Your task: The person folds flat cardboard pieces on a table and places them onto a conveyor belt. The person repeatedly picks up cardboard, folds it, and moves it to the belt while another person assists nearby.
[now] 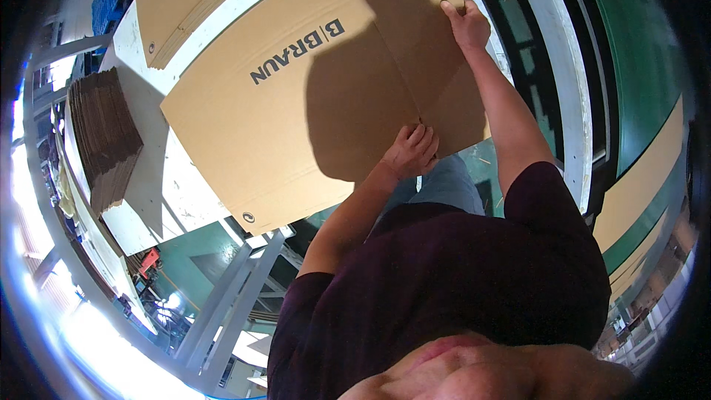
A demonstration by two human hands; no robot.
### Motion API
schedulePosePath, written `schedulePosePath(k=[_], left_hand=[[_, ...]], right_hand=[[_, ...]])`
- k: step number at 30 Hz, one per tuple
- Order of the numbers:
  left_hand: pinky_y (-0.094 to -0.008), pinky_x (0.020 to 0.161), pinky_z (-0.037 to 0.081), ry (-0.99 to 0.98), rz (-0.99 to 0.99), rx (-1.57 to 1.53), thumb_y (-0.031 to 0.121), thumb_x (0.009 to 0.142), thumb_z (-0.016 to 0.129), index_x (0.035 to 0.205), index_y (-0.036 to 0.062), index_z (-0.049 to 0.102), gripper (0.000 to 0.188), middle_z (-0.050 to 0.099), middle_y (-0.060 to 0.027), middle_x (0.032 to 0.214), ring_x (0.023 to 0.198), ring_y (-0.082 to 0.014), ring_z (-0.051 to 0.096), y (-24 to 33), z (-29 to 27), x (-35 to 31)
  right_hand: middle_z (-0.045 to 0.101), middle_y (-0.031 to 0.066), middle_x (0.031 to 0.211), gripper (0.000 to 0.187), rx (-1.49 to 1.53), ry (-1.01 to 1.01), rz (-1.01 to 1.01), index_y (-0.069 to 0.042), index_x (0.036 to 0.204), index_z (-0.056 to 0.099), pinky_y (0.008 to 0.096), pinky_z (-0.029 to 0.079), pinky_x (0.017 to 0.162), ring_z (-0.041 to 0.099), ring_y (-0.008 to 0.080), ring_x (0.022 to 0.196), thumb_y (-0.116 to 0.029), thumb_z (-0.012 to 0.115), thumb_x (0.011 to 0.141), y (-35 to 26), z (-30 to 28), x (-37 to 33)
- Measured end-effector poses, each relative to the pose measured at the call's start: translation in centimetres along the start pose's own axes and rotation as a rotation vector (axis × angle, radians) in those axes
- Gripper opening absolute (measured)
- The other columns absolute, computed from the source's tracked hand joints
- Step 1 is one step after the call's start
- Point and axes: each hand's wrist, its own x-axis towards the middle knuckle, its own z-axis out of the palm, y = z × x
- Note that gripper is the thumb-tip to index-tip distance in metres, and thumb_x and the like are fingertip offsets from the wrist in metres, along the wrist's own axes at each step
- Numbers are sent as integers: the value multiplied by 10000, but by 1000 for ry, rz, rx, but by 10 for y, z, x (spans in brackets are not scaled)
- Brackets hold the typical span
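Observation:
A large flat cardboard sheet (244,133) with dark printing and a crease across it lies over a white table, its right part reaching toward me. At its near edge, by the crease, my left hand (412,150) is closed with curled fingers on the board. My right hand (468,25) grips the far right edge, thumb on top and the other fingers partly hidden. A broad shadow falls over the right half of the sheet.
Further back lies a stack of flat cardboard (189,0). A pile of brown cardboard pieces (106,137) stands on the white table (189,185) at left. Grey metal frame bars (235,304) rise at lower left. To the right runs a pale rail (566,67) beside a green surface (629,52).

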Motion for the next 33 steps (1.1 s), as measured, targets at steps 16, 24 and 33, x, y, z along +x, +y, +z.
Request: schedulePosePath(k=[16,24,33], left_hand=[[-461,955,380,-180,-304,205,237,706,698,1203,4,506,582,470,-155,1288,1236,-322,406,45,-14,2],[-441,1025,339,-215,-363,259,217,754,613,1152,-78,523,503,450,-232,1289,1237,-381,386,53,-8,-10],[-458,1017,343,8,-32,238,143,732,599,1156,-80,526,485,448,-226,1301,1243,-393,381,10,19,-36]], right_hand=[[488,179,1116,580,254,-256,-79,-55,1184,508,448,387,929,460,361,1086,-256,731,687,52,-62,-58],[583,146,974,393,32,552,294,-43,1085,530,416,463,811,558,307,968,-122,670,726,299,-254,-108],[600,140,843,281,1863,1041,1089,-33,930,547,416,545,699,596,262,793,-312,516,914,470,-300,-62]])
